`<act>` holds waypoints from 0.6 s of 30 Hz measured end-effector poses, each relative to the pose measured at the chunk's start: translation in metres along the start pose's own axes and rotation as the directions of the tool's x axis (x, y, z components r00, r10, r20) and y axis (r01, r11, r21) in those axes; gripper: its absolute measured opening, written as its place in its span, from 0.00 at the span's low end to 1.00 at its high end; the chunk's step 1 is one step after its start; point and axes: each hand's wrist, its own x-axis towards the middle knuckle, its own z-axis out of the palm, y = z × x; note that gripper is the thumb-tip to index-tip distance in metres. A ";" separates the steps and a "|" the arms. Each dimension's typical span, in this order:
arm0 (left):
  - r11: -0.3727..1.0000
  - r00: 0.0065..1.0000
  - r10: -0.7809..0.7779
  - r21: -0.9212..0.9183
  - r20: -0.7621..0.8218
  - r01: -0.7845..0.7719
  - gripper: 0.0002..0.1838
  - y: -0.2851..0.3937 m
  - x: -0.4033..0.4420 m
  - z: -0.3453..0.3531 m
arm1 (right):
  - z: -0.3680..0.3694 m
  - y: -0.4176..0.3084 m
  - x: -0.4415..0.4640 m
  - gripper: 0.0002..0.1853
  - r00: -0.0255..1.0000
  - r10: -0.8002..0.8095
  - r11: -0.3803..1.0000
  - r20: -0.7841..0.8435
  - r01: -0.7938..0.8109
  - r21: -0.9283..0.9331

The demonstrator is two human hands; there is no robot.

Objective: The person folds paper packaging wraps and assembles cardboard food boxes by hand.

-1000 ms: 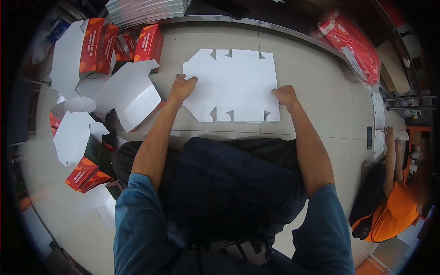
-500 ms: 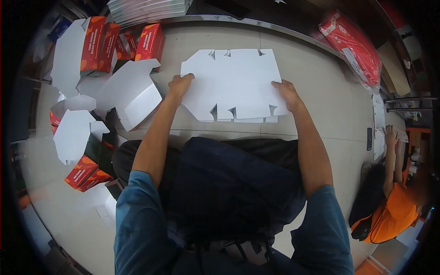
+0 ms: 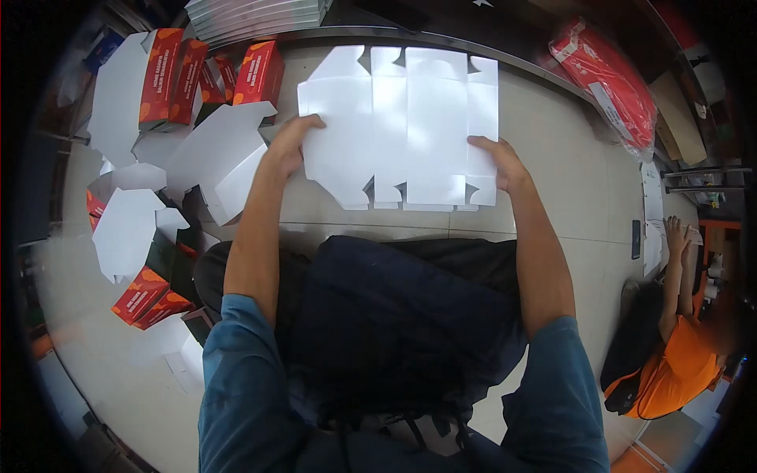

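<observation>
A flat white cardboard box blank [image 3: 430, 118] with notched flaps and crease lines spans the space between my hands. My left hand [image 3: 290, 150] grips its left edge, thumb on top and the other fingers tucked underneath. At the right edge, my right hand [image 3: 509, 164] pinches it the same way. The blank is tilted, its far edge raised, and light shines off its surface. More white layers peek out under its near edge, so further blanks lie below; I cannot tell whether any of them are lifted with it.
On the left lie several red printed boxes [image 3: 160, 75] and partly folded white boxes [image 3: 126, 232]. A red plastic-wrapped bundle [image 3: 603, 87] is at the upper right. A co-worker in an orange shirt [image 3: 680, 366] sits at the right, near a dark phone-like object [image 3: 635, 239].
The top blank has been tilted up, its far edge rising and its creases now showing. My left hand has shifted slightly left; my right hand has moved slightly.
</observation>
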 end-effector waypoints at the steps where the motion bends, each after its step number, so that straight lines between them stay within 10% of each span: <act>1: 0.999 1.000 -0.025 -0.031 -0.014 0.025 0.27 0.010 -0.012 0.004 | -0.001 0.000 0.000 0.32 0.999 -0.003 1.000 0.034 0.002 0.019; 7: 0.993 0.988 -0.121 0.021 0.094 0.120 0.24 -0.006 0.003 -0.004 | 0.000 0.004 0.010 0.34 0.999 0.005 0.965 0.047 0.008 -0.263; 10: 0.996 0.999 -0.030 0.086 0.046 0.026 0.27 -0.043 0.004 0.010 | -0.012 0.046 0.050 0.35 0.987 -0.146 0.705 -0.067 0.057 -0.707; 18: 0.974 0.979 -0.203 -0.109 -0.018 0.200 0.26 -0.065 -0.001 0.016 | 0.053 0.050 0.038 0.17 0.930 -0.341 0.199 -0.138 -0.072 -0.977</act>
